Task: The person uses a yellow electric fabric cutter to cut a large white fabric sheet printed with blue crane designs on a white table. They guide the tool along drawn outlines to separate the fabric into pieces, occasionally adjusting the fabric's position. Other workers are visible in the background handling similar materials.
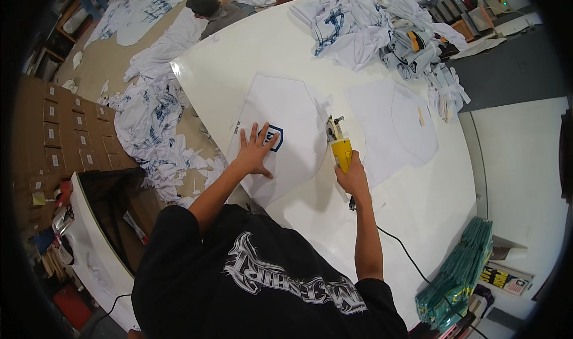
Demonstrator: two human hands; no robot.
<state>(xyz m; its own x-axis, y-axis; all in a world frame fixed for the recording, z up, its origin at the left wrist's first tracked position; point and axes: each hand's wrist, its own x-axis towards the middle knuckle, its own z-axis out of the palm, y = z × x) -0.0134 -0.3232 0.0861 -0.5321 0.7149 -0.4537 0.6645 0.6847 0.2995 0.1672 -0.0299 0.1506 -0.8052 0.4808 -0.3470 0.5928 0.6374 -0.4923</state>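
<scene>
My right hand is closed round the yellow body of a corded electric fabric cutter. Its metal cutting head stands at the right edge of a white fabric panel on the table. With fingers spread, my left hand lies flat on that panel, partly over a dark blue printed badge. To the right of the cutter, apart from the first panel, lies a second white piece with a curved outline and a small yellow mark. A black cord trails from the cutter toward the lower right.
White cloth with blue print is heaped at the table's far end and on the floor at left. Cardboard boxes are stacked at left. Green folded packs stand at lower right. Another person is beyond the table.
</scene>
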